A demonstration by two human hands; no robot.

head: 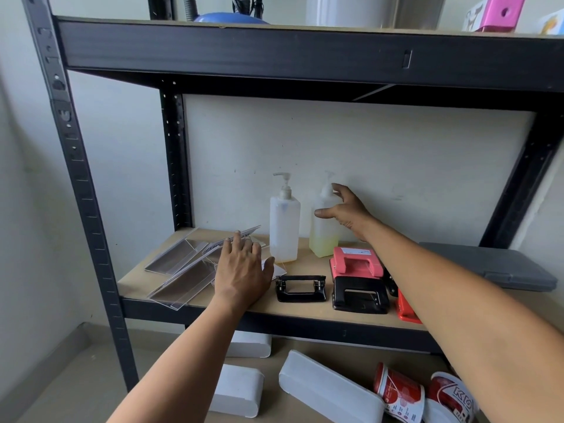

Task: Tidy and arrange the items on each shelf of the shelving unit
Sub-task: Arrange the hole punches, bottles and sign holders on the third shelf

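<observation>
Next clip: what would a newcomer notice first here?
Two bare arms reaching onto the middle shelf. The right hand is open beside a pump bottle holding yellowish liquid at the back; the left hand rests flat on clear plastic sign holders. Hole punches sit between them.

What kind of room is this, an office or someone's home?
Probably an office storeroom or supply corner: a black metal shelving unit holds hole punches, clear plastic sign holders and pump bottles, against a bare wall.

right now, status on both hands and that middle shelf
Left hand open, flat on clear sign holders. Right hand open around right pump bottle. Hole punches near the front edge.
</observation>
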